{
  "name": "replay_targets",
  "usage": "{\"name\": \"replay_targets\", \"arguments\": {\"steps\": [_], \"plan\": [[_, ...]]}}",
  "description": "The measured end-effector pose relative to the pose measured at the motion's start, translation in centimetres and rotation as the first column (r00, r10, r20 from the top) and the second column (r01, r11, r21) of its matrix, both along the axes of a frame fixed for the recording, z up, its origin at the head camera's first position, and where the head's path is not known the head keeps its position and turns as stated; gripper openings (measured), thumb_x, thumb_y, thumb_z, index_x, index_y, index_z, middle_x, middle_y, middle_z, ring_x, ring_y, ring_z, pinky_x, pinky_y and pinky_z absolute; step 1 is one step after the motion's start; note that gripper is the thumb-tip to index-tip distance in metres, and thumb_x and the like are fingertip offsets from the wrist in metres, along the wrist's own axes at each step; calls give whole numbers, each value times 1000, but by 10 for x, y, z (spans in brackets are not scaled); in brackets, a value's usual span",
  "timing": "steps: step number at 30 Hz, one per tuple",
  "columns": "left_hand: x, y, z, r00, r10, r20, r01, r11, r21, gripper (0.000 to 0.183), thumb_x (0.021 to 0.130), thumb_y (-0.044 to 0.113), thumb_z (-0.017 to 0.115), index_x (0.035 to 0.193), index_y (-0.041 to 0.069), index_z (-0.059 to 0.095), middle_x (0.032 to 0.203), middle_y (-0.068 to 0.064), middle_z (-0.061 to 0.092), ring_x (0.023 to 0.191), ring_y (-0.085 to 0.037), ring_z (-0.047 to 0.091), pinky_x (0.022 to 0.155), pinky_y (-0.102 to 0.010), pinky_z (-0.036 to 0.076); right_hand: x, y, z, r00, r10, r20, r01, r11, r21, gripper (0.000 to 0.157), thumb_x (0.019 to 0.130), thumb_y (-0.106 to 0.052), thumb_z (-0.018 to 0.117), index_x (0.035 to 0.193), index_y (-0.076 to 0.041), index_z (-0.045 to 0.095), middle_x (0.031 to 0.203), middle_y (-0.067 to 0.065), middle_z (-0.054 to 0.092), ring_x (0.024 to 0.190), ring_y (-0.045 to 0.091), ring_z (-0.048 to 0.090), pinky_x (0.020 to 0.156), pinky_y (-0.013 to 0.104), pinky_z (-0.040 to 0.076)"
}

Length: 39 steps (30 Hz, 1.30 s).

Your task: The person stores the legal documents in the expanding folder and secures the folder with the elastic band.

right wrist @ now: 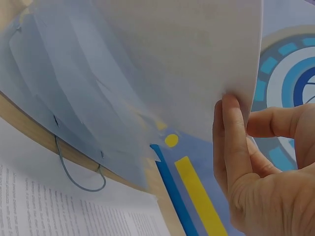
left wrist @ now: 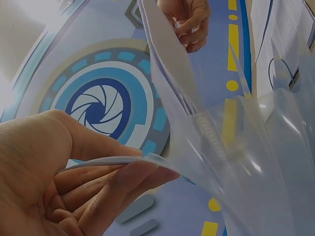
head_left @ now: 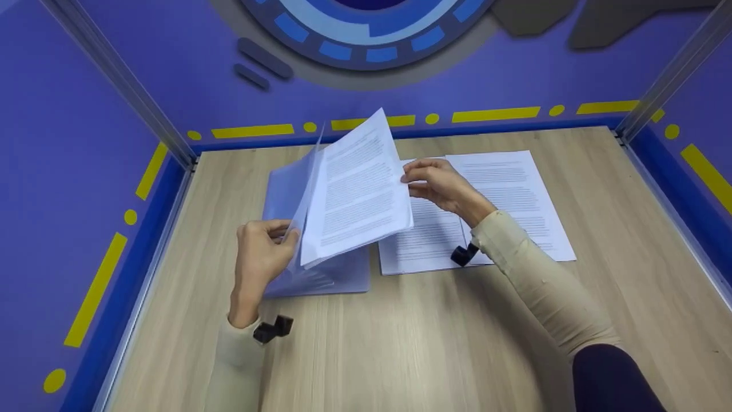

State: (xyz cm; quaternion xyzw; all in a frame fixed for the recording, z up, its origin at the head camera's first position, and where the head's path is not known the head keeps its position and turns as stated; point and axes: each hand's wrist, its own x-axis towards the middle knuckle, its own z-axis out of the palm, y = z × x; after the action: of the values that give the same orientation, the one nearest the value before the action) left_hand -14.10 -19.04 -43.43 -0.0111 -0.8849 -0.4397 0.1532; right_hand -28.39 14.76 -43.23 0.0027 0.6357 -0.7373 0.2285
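Observation:
A translucent plastic folder (head_left: 286, 183) with several thin leaves lies on the left part of the table, some leaves lifted. My left hand (head_left: 260, 257) pinches the edge of a raised leaf between thumb and fingers; the left wrist view shows the clear plastic (left wrist: 266, 162) fanning out from there. Between the lifted plastic and my other hand, a thin stack of printed sheets (head_left: 360, 189) stands tilted above the folder. Its right edge is pinched by my right hand (head_left: 437, 183), thumb on one face and fingers (right wrist: 235, 132) on the other. The lower ends overlap the plastic.
Two piles of printed paper lie side by side on the right: the left pile (head_left: 423, 240) partly under my right hand, the right pile (head_left: 503, 183) beyond it. A thin cord loop (right wrist: 81, 190) hangs from the folder. Blue walls (head_left: 171, 86) enclose the wooden table (head_left: 354, 355).

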Motion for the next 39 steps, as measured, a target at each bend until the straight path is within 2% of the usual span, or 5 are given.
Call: {"name": "replay_targets", "arguments": {"steps": [19,25,30,39], "plan": [[0,2,-3,999,-13,-39,13,1000,4,18,90,1,77,104,-8,82,98,-25,80,87,-37,81,78,-47,67,7,-37,1,1000,13,-24,-12,1000,24,14,96,0,71,109,1,68,121,15,65,97,23,74,89,31,64],[0,3,-2,1000,-6,-24,6,1000,-3,18,89,0,77,105,-6,82,98,-24,80,87,-36,81,78,-48,66,11,-44,7,999,-29,-16,28,999,-47,9,96,2,68,105,0,67,114,14,64,92,21,73,88,31,64],[-1,4,-2,1000,1,-28,-2,1000,-12,17,88,0,78,104,-6,83,96,-23,81,85,-35,81,77,-47,67,12,-44,10,998,-64,-27,61,993,-100,5,96,1,67,97,-3,68,108,13,66,96,23,71,85,29,64],[0,6,-3,1000,-2,-25,2,1000,-1,18,88,2,78,104,-7,83,96,-24,80,85,-36,81,77,-47,67,18,-59,3,998,-63,-13,61,990,-125,5,97,2,67,101,-1,69,114,14,63,98,23,71,87,31,64]]}}
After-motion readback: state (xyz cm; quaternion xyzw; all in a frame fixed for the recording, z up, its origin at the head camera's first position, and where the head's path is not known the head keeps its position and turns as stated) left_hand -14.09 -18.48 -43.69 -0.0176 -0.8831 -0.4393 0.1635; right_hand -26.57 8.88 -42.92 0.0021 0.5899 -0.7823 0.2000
